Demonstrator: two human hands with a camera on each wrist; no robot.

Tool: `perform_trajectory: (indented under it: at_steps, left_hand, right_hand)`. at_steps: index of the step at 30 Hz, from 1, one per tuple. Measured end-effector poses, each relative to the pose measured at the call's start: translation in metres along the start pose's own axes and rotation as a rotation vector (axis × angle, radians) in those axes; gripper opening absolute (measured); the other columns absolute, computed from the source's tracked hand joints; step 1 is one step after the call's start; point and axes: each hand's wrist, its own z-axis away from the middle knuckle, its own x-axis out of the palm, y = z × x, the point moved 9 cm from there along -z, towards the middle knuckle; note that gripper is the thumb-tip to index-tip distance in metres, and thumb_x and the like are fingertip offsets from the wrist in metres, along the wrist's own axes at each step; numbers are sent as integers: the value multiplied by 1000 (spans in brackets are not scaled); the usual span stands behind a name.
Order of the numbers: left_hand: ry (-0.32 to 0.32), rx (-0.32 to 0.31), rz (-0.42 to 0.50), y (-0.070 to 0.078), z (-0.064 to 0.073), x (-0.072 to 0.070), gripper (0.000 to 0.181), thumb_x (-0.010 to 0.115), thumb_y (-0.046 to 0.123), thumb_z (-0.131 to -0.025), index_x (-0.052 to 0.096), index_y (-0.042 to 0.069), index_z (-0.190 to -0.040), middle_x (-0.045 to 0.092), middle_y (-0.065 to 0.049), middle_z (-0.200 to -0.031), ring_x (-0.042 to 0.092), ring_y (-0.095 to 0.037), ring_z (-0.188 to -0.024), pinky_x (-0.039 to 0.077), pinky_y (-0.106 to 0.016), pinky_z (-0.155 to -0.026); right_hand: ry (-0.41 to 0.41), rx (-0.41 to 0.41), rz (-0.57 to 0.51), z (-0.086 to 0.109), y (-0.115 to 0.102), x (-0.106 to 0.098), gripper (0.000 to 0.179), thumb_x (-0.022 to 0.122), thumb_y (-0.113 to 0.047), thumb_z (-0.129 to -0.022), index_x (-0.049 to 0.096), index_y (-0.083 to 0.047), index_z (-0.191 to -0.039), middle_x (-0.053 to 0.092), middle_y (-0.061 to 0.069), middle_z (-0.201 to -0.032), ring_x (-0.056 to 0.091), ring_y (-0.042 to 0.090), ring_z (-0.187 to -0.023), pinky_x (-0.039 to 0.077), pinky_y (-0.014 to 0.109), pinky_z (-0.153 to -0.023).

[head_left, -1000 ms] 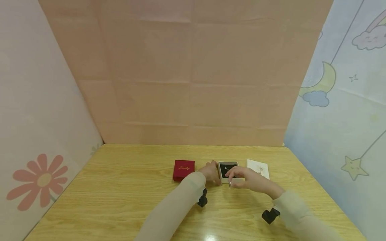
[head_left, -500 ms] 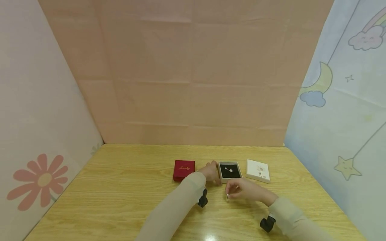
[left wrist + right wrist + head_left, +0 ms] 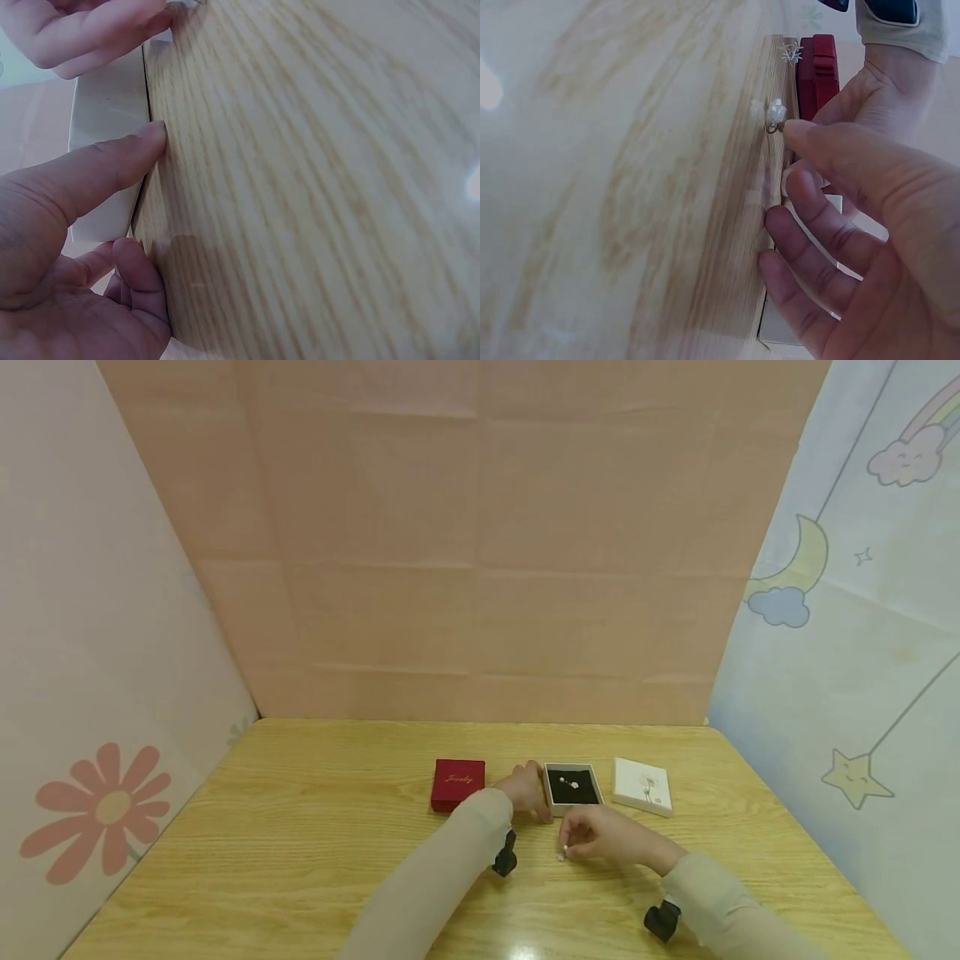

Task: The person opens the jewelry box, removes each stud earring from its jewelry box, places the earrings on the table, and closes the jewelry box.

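My left hand (image 3: pixel 525 789) holds the left side of a white open jewelry box (image 3: pixel 600 807), its thumb (image 3: pixel 127 156) on the near wall. Inside, on a black pad (image 3: pixel 585 797), lies a small piece of jewelry (image 3: pixel 574 785) with two white parts. Just in front of the box, my right hand (image 3: pixel 611 837) pinches a small earring (image 3: pixel 776 112) with a white bead and a thin metal loop, close over the wood. Beyond the bead, in the right wrist view, shows a spiky silvery ornament (image 3: pixel 791 52). The other right fingers (image 3: pixel 806 289) curl loosely beside the box.
A red jewelry box (image 3: pixel 458 780) with gold lettering stands closed left of my left hand. To the right of the open box lies a white lid (image 3: pixel 641 785) with a flower print. The wooden table (image 3: pixel 315 827) ends at a pink backdrop (image 3: pixel 480 610).
My right hand has drawn back from over the open box toward me, carrying the small earring down to the table, and has since barely shifted. The left hand stays at the box.
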Motion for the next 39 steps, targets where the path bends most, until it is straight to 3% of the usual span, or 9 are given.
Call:
perform_trajectory:
  at_steps: [10,29,39]
  left_hand:
    - [0,-5,0,1,3,-2,72,90,16,-65,49,13,-123,51,-8,-112,51,-21,-94,46,-42,-92]
    - [-8,-14,-10,-4,-8,2,74,90,18,-64,49,14,-124,51,-8,-113,51,-21,-92,47,-41,-89]
    - [-11,-3,16,-2,-6,2,72,90,14,-64,49,12,-123,50,-8,-111,50,-21,-92,46,-42,-90]
  right_hand:
    - [4,17,83,-1,2,0,12,72,-4,-84,64,-13,-85,61,-10,-80,53,-3,-70,49,20,-64]
    - [-23,64,114,-5,3,1,12,71,-2,-83,65,-13,-85,60,-10,-78,51,-3,-69,47,20,-63]
    - [-16,61,153,-5,3,0,15,71,-1,-81,64,-14,-84,58,-10,-78,51,-3,-69,47,19,-64]
